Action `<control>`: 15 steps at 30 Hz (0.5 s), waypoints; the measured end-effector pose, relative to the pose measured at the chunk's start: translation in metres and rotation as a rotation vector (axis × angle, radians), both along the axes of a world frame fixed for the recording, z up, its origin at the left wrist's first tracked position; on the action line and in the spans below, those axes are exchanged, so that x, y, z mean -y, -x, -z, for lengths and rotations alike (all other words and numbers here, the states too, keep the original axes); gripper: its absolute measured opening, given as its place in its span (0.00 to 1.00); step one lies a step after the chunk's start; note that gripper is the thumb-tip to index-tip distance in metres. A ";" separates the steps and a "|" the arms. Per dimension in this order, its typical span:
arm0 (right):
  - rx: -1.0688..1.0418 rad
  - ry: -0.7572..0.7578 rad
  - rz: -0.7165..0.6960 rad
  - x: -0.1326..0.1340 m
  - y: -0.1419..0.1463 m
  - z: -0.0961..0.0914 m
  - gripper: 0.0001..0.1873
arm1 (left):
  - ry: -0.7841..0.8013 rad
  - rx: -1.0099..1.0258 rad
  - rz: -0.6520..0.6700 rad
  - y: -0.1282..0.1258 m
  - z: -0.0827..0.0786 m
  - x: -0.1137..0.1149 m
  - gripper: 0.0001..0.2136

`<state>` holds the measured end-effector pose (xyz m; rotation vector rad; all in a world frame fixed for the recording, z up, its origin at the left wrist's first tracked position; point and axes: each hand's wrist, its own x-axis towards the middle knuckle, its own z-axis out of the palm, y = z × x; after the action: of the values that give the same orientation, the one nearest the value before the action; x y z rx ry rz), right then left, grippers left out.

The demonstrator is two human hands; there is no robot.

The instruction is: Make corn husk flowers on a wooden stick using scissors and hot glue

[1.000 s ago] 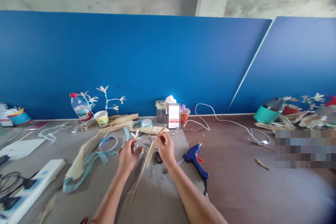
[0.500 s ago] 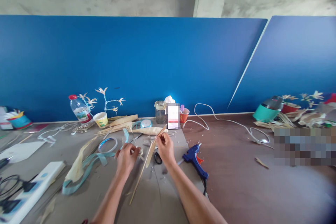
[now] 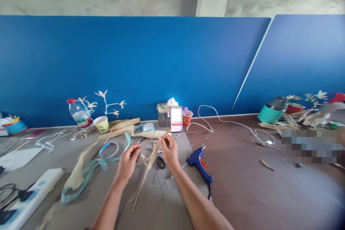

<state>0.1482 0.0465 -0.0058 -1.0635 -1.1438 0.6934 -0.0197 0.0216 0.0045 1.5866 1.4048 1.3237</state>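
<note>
My right hand (image 3: pixel 169 150) pinches the upper part of a thin stick (image 3: pixel 139 192), which slants down toward me with a pale strip of dried husk (image 3: pixel 153 158) along it. Left of the stick, my left hand (image 3: pixel 128 161) is closed, thumb against curled fingers; anything in them is too small to make out. Small husk scraps (image 3: pixel 145 159) lie between the hands. Black-handled scissors (image 3: pixel 161 162) rest beside my right wrist, their blades partly hidden. To the right lies a blue glue gun (image 3: pixel 199 164).
Left are light-blue ribbon (image 3: pixel 70 197), a tape roll (image 3: pixel 109 150), husks (image 3: pixel 75 176) and a white power strip (image 3: pixel 37 196). Behind stand a bottle (image 3: pixel 80 115), a yellow cup (image 3: pixel 101 124), a glass jar (image 3: pixel 162 115), a phone (image 3: pixel 176 118) and an orange cup (image 3: pixel 188 118). A white cable (image 3: pixel 229 123) crosses rightward.
My left hand has turned and lifted slightly, its fingers drawing together. My right hand keeps its grip on the stick. The whole view has shifted a little.
</note>
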 end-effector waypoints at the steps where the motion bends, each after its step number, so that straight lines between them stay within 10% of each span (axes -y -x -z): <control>1: -0.013 -0.003 0.000 -0.001 0.000 0.000 0.10 | -0.004 0.020 0.013 -0.001 -0.002 0.002 0.12; 15: -0.038 -0.020 0.006 -0.002 -0.001 0.003 0.11 | -0.177 0.834 -0.290 0.015 0.005 -0.018 0.09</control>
<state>0.1489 0.0490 -0.0088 -1.0323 -1.1128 0.6934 -0.0347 0.0398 -0.0007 0.7465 1.0087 2.0074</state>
